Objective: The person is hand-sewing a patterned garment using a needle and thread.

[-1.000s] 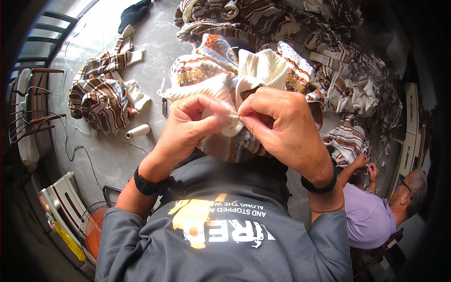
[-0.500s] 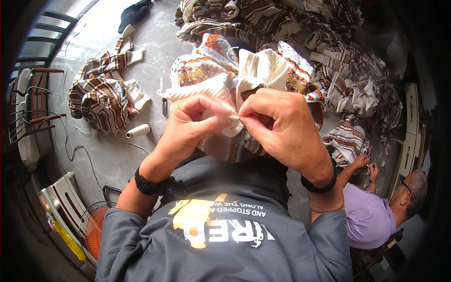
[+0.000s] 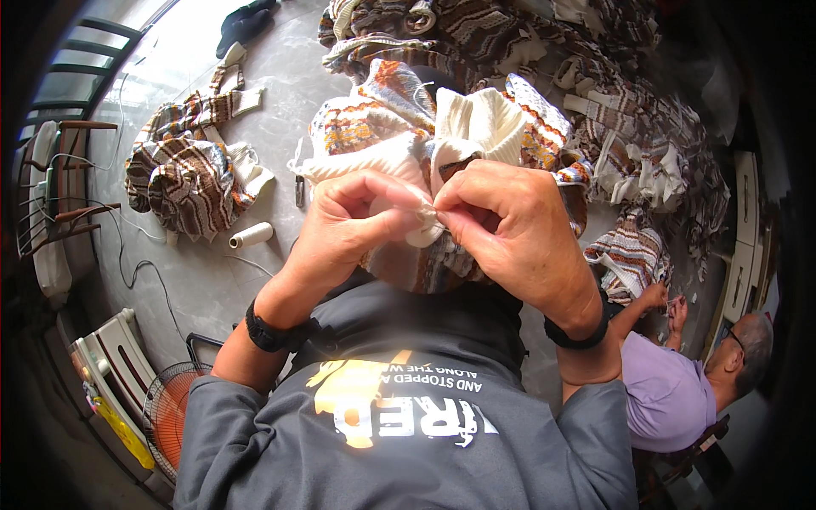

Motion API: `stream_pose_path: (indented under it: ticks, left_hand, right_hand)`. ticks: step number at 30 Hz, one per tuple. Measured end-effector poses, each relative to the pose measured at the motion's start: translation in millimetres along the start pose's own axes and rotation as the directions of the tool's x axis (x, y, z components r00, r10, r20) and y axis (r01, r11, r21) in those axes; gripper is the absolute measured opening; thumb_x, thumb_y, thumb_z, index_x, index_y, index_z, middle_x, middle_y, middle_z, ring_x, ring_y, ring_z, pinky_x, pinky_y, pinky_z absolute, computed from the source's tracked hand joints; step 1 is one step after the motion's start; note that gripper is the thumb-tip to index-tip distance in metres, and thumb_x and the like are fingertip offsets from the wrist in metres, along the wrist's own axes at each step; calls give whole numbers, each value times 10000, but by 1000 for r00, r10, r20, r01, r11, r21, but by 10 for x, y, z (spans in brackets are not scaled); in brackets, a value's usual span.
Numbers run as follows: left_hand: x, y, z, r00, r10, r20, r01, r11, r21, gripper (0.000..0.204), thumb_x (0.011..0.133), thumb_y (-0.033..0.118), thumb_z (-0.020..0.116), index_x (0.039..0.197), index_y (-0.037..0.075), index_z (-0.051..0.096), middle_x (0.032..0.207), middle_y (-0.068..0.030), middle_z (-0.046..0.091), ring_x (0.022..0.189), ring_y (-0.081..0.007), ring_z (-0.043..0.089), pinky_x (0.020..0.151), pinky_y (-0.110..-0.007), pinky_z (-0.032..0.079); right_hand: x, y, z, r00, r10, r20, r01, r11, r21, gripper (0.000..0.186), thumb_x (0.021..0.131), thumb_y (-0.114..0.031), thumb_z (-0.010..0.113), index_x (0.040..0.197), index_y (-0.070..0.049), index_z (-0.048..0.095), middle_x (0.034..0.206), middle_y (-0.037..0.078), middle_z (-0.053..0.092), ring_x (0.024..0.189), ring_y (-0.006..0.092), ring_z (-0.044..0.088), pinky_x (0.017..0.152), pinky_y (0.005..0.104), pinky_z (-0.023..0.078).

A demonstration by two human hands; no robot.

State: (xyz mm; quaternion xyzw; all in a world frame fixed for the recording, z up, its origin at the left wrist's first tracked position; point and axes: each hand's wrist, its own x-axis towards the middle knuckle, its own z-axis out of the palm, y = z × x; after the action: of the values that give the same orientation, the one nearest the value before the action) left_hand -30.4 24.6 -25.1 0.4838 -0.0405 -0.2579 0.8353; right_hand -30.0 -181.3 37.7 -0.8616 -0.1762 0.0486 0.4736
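Two bare hands meet at the centre of the view, seen from above by the person wearing the camera. The left hand and the right hand each pinch, thumb against forefinger, on a small cream-white bit of a knitted garment; their fingertips nearly touch, and the exact spot between them is too small to make out. The garment lies bunched just in front of the person's torso, beneath and beyond the hands, patterned in orange, brown, blue-grey and white, with a white ribbed band folded upward near the right hand. Each wrist wears a black band, and the person's T-shirt is dark grey. On the grey floor to the left lie a striped knit bundle and, nearer, a white cone of thread. A large heap of striped knitwear spreads at upper right. At lower right sits a co-worker in a lilac shirt, hands near another striped knit piece. An orange-toned fan stands at lower left.
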Motion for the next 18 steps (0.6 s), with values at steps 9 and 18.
stream_pose_path:
  ticks: [9, 18]
  left_hand:
    - [10, 31, 45, 1000, 24, -10, -23, 996, 87, 116, 851, 1, 713, 964, -1, 687, 995, -60, 694, 929, -111, 646, 837, -262, 527]
    - [-6, 24, 27, 990, 118, 73, -134, 953, 273, 117, 852, -9, 700, 968, -2, 683, 989, -44, 674, 880, -101, 649, 801, -249, 528]
  right_hand:
    - [-12, 3, 17, 1000, 11, 0, -11, 1000, 29, 64, 809, 57, 656, 857, 16, 654, 788, 91, 648, 683, 162, 648, 618, 268, 494]
    - [-34, -37, 33, 974, 170, 148, -202, 948, 244, 87, 883, 65, 595, 951, 24, 632, 800, 30, 637, 715, 86, 632, 611, 225, 504]
